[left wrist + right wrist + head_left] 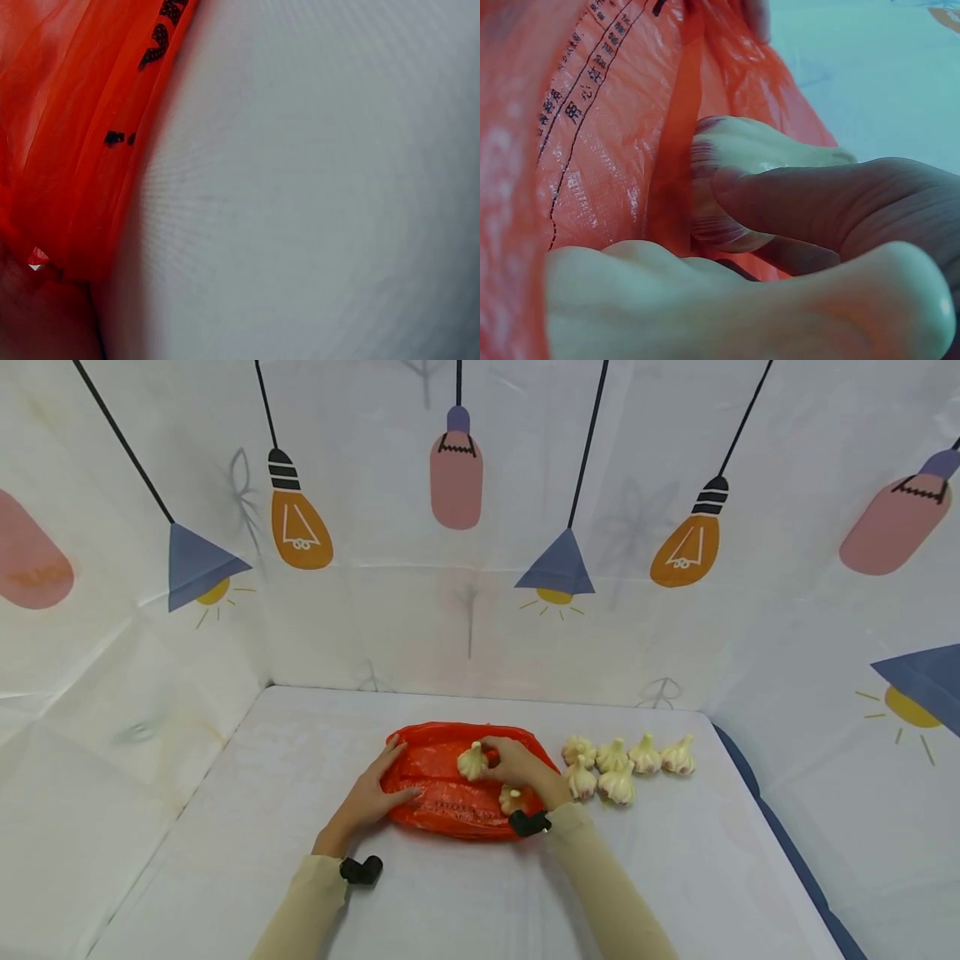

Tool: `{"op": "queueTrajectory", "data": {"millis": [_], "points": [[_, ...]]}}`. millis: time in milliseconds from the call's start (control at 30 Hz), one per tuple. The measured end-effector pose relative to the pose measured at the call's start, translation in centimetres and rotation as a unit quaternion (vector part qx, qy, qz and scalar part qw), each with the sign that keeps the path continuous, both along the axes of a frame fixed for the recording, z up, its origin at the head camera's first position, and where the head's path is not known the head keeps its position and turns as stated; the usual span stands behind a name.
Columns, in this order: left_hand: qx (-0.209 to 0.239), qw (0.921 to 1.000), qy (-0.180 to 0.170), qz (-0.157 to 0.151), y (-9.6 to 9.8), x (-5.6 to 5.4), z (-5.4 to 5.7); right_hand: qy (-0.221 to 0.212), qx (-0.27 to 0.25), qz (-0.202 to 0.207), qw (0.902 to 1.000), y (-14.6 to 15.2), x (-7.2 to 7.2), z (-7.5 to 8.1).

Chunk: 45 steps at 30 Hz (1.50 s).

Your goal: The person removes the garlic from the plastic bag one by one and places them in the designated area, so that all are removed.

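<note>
A red plastic bag (442,793) with dark print lies spread with its mouth facing up on the white table. My left hand (367,797) rests on the bag's left end, thumb and fingers spread apart along the rim. My right hand (517,764) pinches a garlic bulb (472,762) over the bag's mouth. In the right wrist view the thumb presses on this bulb (742,142), its stem pointing right. Another garlic bulb (512,799) sits inside the bag, below the right wrist. The left wrist view shows mostly the bag (82,135) and bare tabletop.
Several garlic bulbs (617,782) stand grouped to the right of the bag, close to the right forearm. The white table (300,743) meets a curtain (495,643) printed with lamps at the back and on both sides. Each wrist wears a small black camera (362,870).
</note>
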State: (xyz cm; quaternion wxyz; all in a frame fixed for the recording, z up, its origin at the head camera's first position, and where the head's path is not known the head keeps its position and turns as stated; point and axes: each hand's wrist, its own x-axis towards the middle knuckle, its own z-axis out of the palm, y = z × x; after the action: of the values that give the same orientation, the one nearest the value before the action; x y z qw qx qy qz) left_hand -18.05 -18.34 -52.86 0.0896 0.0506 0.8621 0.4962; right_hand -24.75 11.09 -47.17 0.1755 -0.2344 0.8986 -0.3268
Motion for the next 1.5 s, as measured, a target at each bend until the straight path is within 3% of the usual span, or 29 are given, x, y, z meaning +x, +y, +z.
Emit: {"op": "queueTrajectory", "data": {"millis": [533,1067,1500], "points": [[0.0,1.0,0.002,-0.003,-0.09,-0.22,-0.23,-0.001,0.005,-0.013,0.9999,-0.04,-0.21,-0.66],[-0.001,1.0,0.002,0.004,0.0,-0.03,-0.1,-0.019,-0.031,-0.018,0.9992,0.23,0.09,-0.36],[0.001,1.0,0.009,0.004,-0.04,0.19,-0.05,0.004,-0.012,-0.015,0.9998,0.07,0.06,-0.21]]}}
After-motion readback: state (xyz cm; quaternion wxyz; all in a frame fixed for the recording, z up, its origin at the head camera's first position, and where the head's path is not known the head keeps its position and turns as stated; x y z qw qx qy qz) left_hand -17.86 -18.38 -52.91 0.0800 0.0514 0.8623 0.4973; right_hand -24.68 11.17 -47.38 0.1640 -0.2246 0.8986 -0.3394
